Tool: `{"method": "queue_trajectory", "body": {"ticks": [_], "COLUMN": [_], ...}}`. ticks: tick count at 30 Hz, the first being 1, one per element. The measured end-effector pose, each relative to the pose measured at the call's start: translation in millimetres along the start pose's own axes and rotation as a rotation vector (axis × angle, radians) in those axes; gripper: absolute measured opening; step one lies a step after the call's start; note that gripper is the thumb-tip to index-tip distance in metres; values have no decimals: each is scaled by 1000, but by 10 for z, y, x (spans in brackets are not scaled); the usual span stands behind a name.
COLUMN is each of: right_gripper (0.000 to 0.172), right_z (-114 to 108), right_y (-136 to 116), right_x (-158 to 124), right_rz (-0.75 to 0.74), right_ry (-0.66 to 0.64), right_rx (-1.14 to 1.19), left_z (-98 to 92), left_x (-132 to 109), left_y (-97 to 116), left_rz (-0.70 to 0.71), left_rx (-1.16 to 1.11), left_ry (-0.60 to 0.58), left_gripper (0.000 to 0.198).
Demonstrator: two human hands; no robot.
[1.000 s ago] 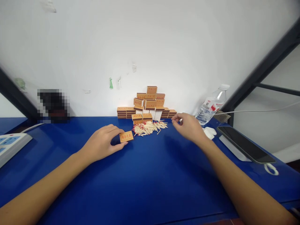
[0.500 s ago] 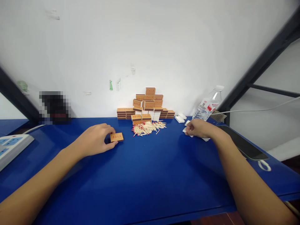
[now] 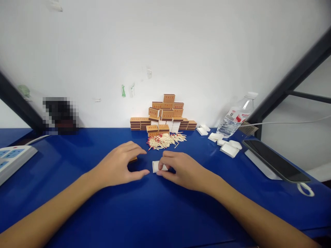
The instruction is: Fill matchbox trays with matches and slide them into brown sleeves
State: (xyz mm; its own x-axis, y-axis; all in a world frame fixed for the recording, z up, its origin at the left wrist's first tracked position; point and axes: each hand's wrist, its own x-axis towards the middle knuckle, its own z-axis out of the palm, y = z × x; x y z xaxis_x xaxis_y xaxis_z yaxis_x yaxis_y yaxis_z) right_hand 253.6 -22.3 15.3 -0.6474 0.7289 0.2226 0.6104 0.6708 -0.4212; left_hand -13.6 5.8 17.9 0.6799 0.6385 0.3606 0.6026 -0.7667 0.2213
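My left hand (image 3: 123, 163) is open over the blue table, thumb and fingers apart, with nothing gripped between them. Partly hidden behind its fingers lies an orange matchbox sleeve (image 3: 133, 159). My right hand (image 3: 178, 168) is closed on a small white matchbox tray (image 3: 155, 166), held at the table's middle just right of my left fingertips. Beyond the hands is a heap of loose red-tipped matches (image 3: 162, 141). Behind the heap, several orange matchboxes (image 3: 167, 114) are stacked in a stepped pile against the wall.
More white trays (image 3: 229, 149) lie at the right, near a leaning plastic bottle (image 3: 236, 115). A phone (image 3: 276, 160) rests at the right edge on a white object. At the far left is a white power strip (image 3: 15, 158). A dark, pixelated object (image 3: 60, 115) stands behind it.
My right hand has come from the trays at the right to the middle, bringing one white tray. My left hand has let go of the matchbox sleeve and opened, shifting right.
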Motion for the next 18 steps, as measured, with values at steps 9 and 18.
{"method": "queue_trajectory", "body": {"ticks": [9, 18], "right_gripper": [19, 19], "right_z": [-335, -335], "right_y": [645, 674], "right_x": [446, 664], "right_rz": [113, 185], "right_ry": [150, -1], "right_rx": [-265, -521], "left_z": [282, 326], "left_x": [55, 71], "left_y": [170, 173], "left_rz": [35, 71], "left_rx": [-39, -94], "left_ry": [41, 66], "left_gripper": [49, 28]}}
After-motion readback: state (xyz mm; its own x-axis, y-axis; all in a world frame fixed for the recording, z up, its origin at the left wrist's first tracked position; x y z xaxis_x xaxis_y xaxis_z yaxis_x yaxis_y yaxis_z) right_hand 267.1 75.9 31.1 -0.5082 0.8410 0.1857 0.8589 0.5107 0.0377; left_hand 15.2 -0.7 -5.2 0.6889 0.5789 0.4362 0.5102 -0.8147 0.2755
